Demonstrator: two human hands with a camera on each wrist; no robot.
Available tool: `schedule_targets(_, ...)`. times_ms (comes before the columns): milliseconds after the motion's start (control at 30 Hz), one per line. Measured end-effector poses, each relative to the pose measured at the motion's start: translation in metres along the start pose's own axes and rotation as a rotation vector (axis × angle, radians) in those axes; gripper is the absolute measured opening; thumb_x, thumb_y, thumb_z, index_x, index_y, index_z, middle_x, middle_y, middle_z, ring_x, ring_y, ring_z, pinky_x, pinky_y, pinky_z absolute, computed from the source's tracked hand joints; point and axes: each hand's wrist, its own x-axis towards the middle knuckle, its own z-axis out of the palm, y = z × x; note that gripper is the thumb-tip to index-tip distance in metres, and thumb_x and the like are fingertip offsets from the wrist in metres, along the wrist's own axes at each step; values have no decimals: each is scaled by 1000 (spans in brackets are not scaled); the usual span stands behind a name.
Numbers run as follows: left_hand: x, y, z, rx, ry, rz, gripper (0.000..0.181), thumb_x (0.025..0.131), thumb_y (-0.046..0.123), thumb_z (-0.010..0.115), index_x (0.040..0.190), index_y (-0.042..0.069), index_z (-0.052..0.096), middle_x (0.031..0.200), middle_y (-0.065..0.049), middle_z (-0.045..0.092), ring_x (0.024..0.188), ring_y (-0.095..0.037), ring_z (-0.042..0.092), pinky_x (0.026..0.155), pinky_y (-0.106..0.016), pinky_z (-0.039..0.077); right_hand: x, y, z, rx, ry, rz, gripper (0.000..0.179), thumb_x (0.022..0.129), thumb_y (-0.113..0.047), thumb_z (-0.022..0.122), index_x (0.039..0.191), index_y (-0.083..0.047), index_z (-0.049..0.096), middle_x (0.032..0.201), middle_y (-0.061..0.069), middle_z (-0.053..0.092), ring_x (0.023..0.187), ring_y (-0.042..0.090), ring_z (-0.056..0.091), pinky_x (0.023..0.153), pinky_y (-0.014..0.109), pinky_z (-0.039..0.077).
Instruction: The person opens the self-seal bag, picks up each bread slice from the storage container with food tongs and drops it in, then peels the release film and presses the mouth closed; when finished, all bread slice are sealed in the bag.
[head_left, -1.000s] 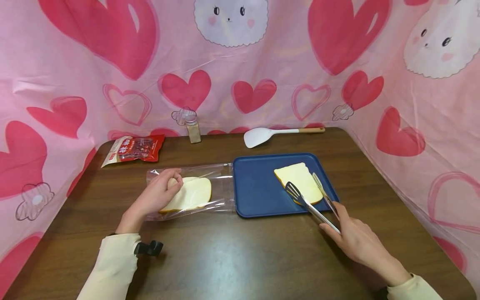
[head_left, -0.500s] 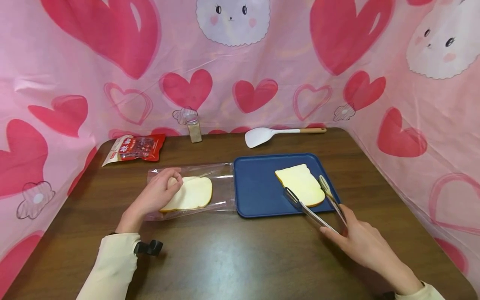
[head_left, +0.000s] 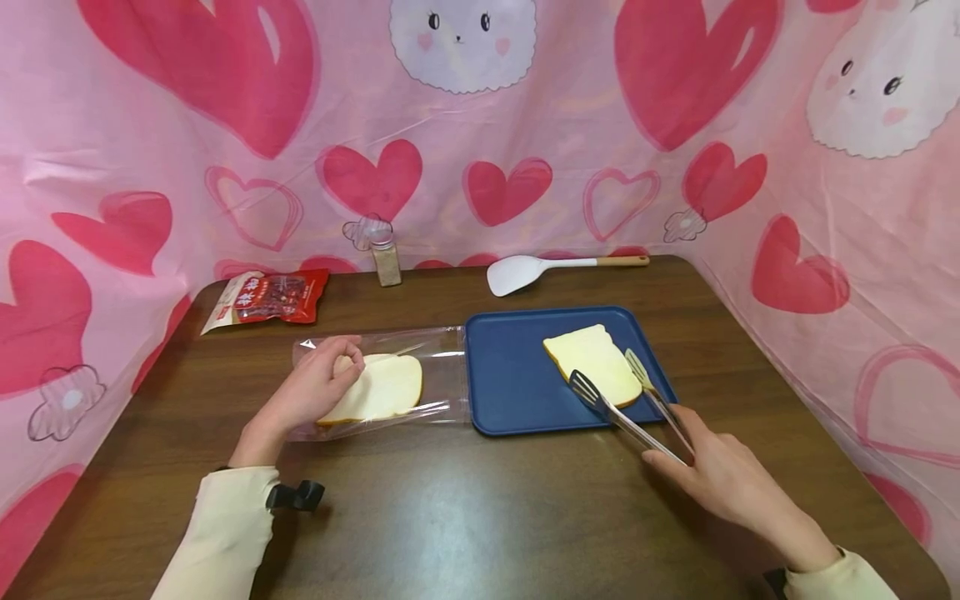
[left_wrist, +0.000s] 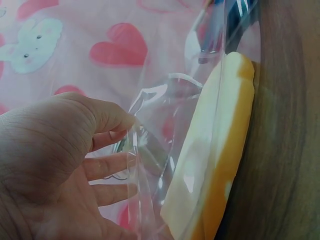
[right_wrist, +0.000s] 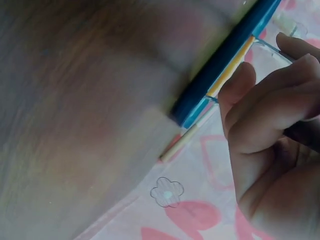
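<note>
My left hand [head_left: 326,379] pinches the upper layer of a clear plastic bag [head_left: 444,375] between thumb and forefinger. Inside the bag a slice of bread [head_left: 386,387] lies flat, visible through the film in the left wrist view as well. In my right hand [head_left: 723,479] I hold metal tongs [head_left: 633,427], whose slotted tips stand apart at two sides of a second bread slice [head_left: 596,362]. That slice lies on the blue tray [head_left: 502,367]. Whether both tips touch its edges is hard to tell. Curled fingers hide the tongs' rear end in the right wrist view.
Behind the tray lies a white spatula [head_left: 517,273] with a wooden handle. A small seasoning jar [head_left: 386,262] stands at the back, and a red food packet [head_left: 270,297] lies at the back left. Heart-patterned cloth [head_left: 502,192] borders the wooden table [head_left: 450,517].
The tongs' tips spread wider, then came closer together around the slice on the tray. That slice has shifted slightly to the left. My left hand keeps its place on the bag.
</note>
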Motion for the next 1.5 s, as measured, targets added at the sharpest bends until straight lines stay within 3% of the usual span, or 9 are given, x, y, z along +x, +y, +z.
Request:
schedule_targets(267,-1,-1,0,14,36,32,5,103,11,62,102,6,63,154,-30,51,146,-54,43,121,-74,28,8,1,5,40,3,-24,75,93,-48,78,145,-3,47,73,-1,52,69,18,53,61,36,42)
schedule_targets(667,0,-1,-1,9,-1,-16,7,104,13,60,106,7,62,158,-28,47,149,-55,37,121,-77,22,4,2,10,29,47,-62,74,94,-43,79,145,0,46,73,0,56,70,21,58,62,41,47)
schedule_targets(867,0,-2,-1,7,5,-13,6,104,13,60,106,7,61,158,-28,47,149,-54,37,121,-76,23,4,-1,11,16,31,-50,75,95,-41,77,147,2,43,70,0,53,68,21,58,60,41,47)
schedule_targets(1100,-1,-2,-2,7,7,-14,7,104,13,60,106,7,61,158,-28,47,149,-54,37,121,-77,23,3,-3,13,-15,44,-62,75,96,-39,77,147,3,42,76,7,64,70,26,66,61,48,52)
schedule_targets(1267,-2,-2,-2,7,4,-12,7,104,13,59,106,7,61,158,-28,47,149,-54,38,121,-77,24,1,-7,16,-20,35,-87,70,98,-36,75,147,1,42,70,3,58,66,21,61,59,43,50)
schedule_targets(1500,-3,-1,-3,-4,-7,-20,9,105,16,60,108,7,61,160,-27,46,150,-54,36,120,-77,25,-3,-9,17,-51,48,-76,69,97,-42,75,144,-3,44,74,5,62,68,23,65,58,46,52)
